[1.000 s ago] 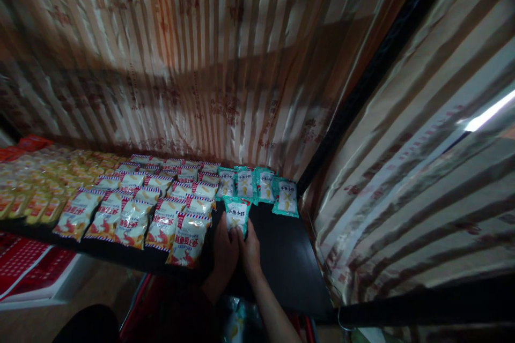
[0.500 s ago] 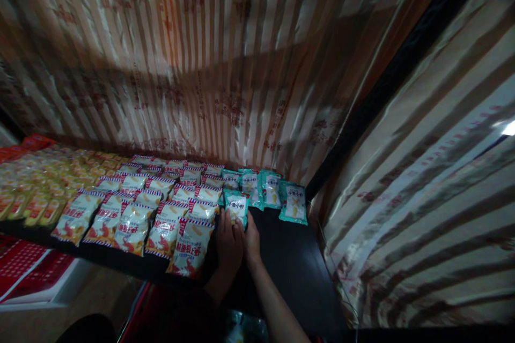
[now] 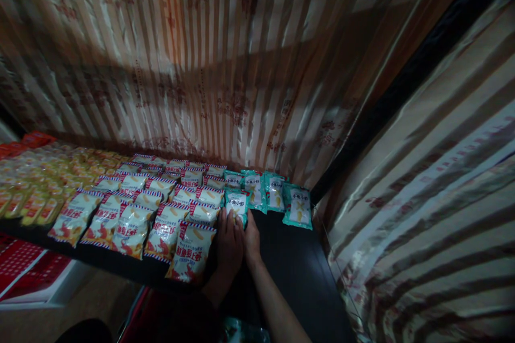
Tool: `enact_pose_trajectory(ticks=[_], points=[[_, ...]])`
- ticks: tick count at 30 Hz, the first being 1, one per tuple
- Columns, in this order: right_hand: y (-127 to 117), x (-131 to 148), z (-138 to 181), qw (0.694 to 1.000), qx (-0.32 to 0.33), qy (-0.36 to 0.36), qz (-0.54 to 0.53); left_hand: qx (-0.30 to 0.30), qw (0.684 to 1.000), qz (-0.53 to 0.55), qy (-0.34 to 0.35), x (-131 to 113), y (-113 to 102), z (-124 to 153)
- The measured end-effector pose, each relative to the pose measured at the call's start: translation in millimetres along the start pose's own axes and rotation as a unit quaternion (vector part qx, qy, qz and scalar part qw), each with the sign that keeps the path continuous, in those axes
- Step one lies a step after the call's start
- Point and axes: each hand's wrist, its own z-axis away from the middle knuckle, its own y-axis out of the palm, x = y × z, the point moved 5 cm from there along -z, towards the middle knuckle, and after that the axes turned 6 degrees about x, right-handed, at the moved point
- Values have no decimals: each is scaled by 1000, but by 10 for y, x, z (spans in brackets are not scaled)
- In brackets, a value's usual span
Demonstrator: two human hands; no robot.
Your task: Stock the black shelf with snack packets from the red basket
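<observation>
Between my two hands is a teal and white snack bag [image 3: 236,203], its printed front facing me. My left hand [image 3: 230,236] closes on its left and lower side, and my right hand [image 3: 251,233] grips its right edge. The bag leans at the front of a row of matching teal snack bags [image 3: 276,191] along the back of the black shelf [image 3: 289,262]. Just left of my left hand stands a white snack bag with red print [image 3: 192,252], the front one of several rows of its kind.
Further left lie many yellow packets [image 3: 44,201] and orange packs [image 3: 28,142]. Striped printed sheeting [image 3: 181,64] hangs behind, beside a black post [image 3: 386,96]. A red crate [image 3: 24,268] sits below left. Another teal pack [image 3: 243,330] is at the bottom edge.
The view has shifted slightly, so the right-hand teal bags appear a little further right and lower. Both hands keep hold of the same teal bag in nearly the same place.
</observation>
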Motion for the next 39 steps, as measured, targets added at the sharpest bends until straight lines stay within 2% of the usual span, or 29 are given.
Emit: enact_pose_trajectory(ticks=[8,16,20,31,39], points=[[44,-24,-56,996,-4,2,89,59,997,-21,34,62,24,14],[30,-41,-31,997,-25,-3,73,44,997,-35,51,117,80,52],[68,-69,-42,998,-14,-6,65,26,998,-24,58,121,73,53],[92,-106,-29,997,-26,-2,72,50,998,-2,36,203,151,41],[75,-110,23,997,-29,3,67,34,998,41,26,202,127,23]])
